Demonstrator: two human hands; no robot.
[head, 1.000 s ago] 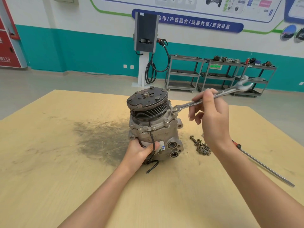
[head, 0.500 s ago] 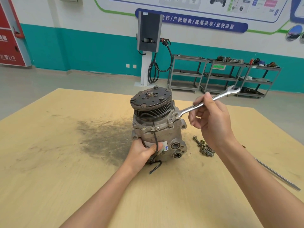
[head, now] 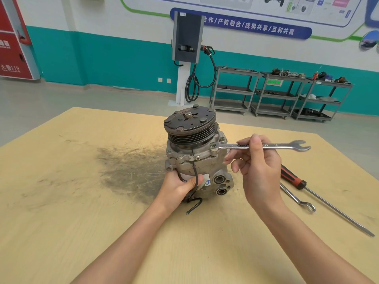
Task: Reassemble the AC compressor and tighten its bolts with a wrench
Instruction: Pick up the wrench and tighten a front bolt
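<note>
Your right hand (head: 260, 171) pinches the wrench (head: 260, 146), lying level toward frame right from the bolt (head: 213, 148), while your left hand (head: 178, 186) grips the compressor (head: 196, 156).

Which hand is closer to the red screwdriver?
Right. The right hand holds the wrench just left of the screwdriver; the left hand grips the compressor, farther away.

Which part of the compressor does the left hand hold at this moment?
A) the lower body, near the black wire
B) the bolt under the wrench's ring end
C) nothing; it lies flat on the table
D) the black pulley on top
A: the left hand grips the lower body of the compressor beside the black wire, while the right hand holds the wrench.
</note>
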